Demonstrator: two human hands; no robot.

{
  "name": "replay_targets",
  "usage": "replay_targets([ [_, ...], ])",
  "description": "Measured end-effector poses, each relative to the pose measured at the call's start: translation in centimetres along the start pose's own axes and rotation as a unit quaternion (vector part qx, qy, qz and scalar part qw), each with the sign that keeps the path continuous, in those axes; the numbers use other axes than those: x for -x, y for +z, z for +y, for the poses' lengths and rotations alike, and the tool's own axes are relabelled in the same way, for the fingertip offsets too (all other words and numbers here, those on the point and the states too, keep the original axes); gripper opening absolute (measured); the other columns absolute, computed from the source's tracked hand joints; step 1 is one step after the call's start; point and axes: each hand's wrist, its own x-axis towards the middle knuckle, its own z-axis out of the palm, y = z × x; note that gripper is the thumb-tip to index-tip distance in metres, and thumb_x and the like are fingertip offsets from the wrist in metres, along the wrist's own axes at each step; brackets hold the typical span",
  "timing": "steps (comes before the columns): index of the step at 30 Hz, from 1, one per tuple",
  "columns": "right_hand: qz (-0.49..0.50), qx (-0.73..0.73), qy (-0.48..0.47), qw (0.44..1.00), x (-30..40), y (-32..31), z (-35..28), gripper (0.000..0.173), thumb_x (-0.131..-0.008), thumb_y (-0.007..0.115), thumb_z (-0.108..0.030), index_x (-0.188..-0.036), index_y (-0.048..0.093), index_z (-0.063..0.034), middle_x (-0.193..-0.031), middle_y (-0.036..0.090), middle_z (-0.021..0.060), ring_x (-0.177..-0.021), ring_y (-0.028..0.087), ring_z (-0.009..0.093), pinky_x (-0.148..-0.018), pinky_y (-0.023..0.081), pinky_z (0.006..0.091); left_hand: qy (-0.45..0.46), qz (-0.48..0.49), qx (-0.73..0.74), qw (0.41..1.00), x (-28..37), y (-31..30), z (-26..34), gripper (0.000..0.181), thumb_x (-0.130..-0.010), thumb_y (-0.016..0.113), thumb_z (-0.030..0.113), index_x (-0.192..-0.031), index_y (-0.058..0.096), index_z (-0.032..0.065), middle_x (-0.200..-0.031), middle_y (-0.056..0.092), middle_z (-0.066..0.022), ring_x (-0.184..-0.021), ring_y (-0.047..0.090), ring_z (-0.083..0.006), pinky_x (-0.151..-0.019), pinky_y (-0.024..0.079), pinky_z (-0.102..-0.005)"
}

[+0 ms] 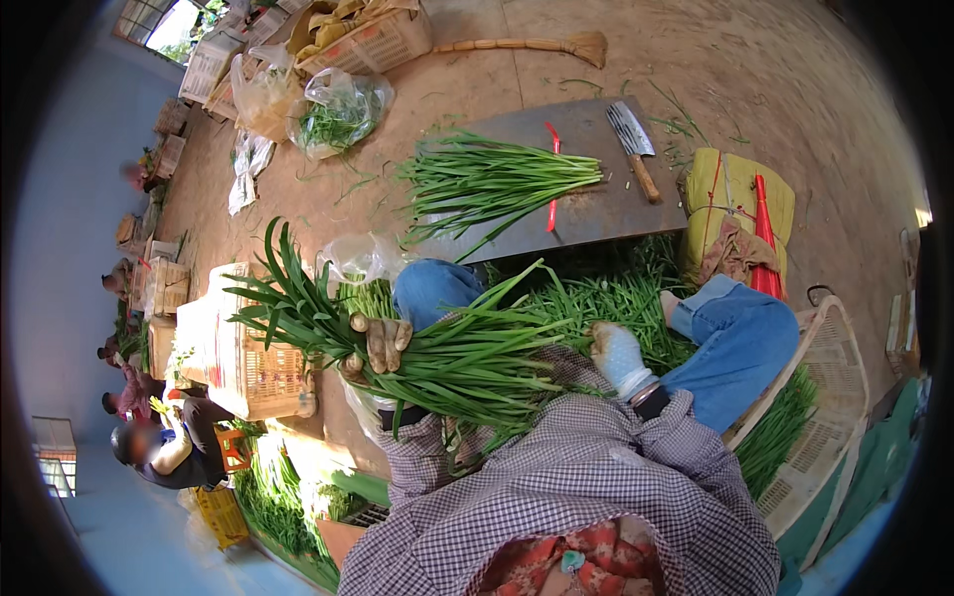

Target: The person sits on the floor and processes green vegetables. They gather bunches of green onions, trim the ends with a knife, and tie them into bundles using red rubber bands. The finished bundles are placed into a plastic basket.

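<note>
My left hand point(380, 344), in a soiled glove, is closed around a bunch of long green leafy stalks point(469, 365) that lies across my lap. My right hand point(617, 357), in a pale glove, rests at the edge of a heap of loose green stalks point(596, 305) between my knees; its fingertips are partly hidden, and whether they hold anything is unclear. Beyond, on a low dark board point(633, 216), another bunch of green stalks point(499, 179) lies over a red tie strip point(553, 212). A cleaver with a wooden handle point(642, 175) lies to its right.
Left stands a pale plastic crate point(276, 372); behind it a person point(168, 447) sits. Plastic bags of greens point(339, 119) and a straw broom point(522, 45) lie on the floor. To the right are a yellow bundle point(700, 186), red strips point(764, 238) and a basket of greens point(835, 372).
</note>
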Motion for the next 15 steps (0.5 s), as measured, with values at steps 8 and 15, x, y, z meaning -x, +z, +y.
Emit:
replay_targets([
  [8, 0.195, -0.183, -0.143, 0.953, 1.0, -4.7, -5.2, 0.038, -0.078, 0.067, -0.036, -0.097, 0.062, -0.0033, -0.099, 0.061, 0.0147, -0.096, 0.056, 0.030, -0.095, 0.037, 0.0396, -0.172, -0.126, -0.042, 0.976, -2.8, -0.4, -2.7, 0.035, -0.085, 0.058, 0.013, -0.115, 0.046, 0.0013, -0.072, 0.058, -0.0025, -0.065, 0.055, -0.0124, -0.079, 0.044, -0.0296],
  [15, 0.082, 0.078, -0.086, 0.990, -2.2, 0.5, -0.7, 0.014, -0.084, 0.049, -0.016, -0.089, 0.057, -0.0064, -0.089, 0.057, 0.0105, -0.088, 0.055, 0.025, -0.088, 0.041, 0.0344, -0.080, -0.157, -0.051, 0.983, -1.7, -0.4, 0.1, 0.045, -0.083, 0.059, 0.015, -0.122, 0.043, -0.0007, -0.076, 0.065, -0.0055, -0.064, 0.062, -0.0149, -0.075, 0.044, -0.0284],
])
